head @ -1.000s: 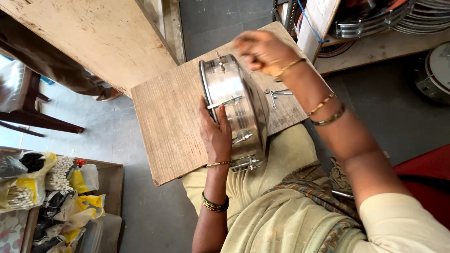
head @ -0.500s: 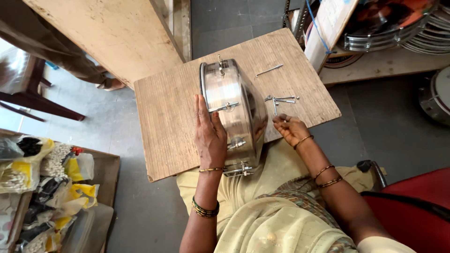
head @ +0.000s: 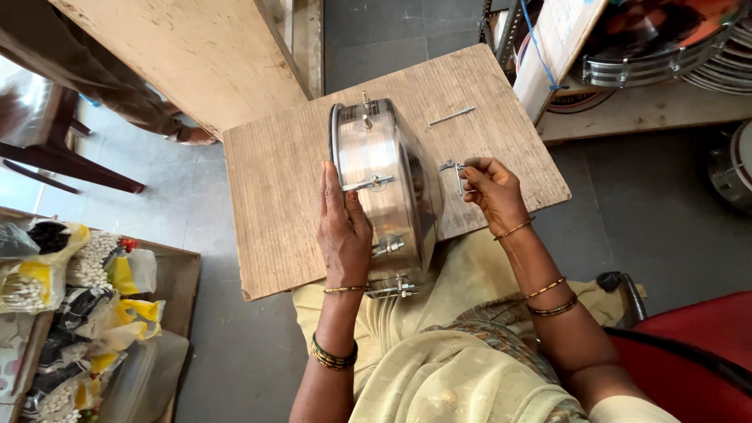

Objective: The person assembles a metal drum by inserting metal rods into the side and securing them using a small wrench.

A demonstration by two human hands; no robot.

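On the board: a wooden board [head: 290, 196] lies across the person's lap; all places below are given from the drum shell that stands on it.
Landmark: a shiny metal drum shell [head: 384, 188], standing on its rim at the board's middle, its round faces turned left and right, tension lugs spaced along the band.
Left hand: the left hand [head: 343, 227] lies flat against the shell's left face, fingers straight and together, steadying it; it grips nothing.
Right hand: the right hand [head: 492, 188] is just right of the shell, fingertips pinched shut on a small metal tension hook [head: 456, 171].
Hook, place: held just above the board, near the shell's right face but apart from it.
Key relation: the hook lies left of the right hand's grip, between fingers and shell; its long axis runs roughly toward and away from the person, alongside the shell. The right hand is the nearer one; the left is on the shell's far side.
Spare rod: a thin metal tension rod [head: 451, 117] lies loose on the board, beyond the hook, well right of the shell's top.
Packages: clear and yellow plastic bags of small white beads [head: 94, 270] in a tray, far left of the shell.
Box: a white carton with a blue cord [head: 552, 43], upper right of the shell.
Stock: stacked metal hoops [head: 666, 59] on a shelf, far upper right.
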